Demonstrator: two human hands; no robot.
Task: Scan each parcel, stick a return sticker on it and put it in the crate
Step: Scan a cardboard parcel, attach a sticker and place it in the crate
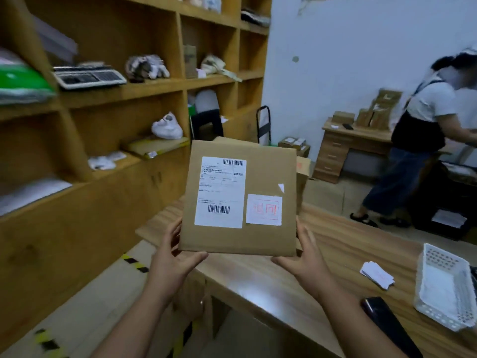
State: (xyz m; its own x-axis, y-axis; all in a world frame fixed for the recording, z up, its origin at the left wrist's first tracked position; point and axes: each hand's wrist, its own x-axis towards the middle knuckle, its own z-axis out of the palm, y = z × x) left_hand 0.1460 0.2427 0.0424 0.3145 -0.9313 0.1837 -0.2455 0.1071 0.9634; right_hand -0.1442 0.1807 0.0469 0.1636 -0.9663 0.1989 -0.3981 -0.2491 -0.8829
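L hand (172, 264) + R hand (304, 264) – each grips a lower corner of the parcel (238, 200), thumbs under, fingers along the sides | parcel up in air over the bench's (271, 277) left end, shipping label (220, 191) + red-print return sticker (263, 210) on its face | white basket (442, 286) at bench's right edge, stickers pile (377, 275) beside it | shelves (103, 99) far left, another person (426, 140) far right.

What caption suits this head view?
Both hands, left and right, hold a stickered parcel above the table.
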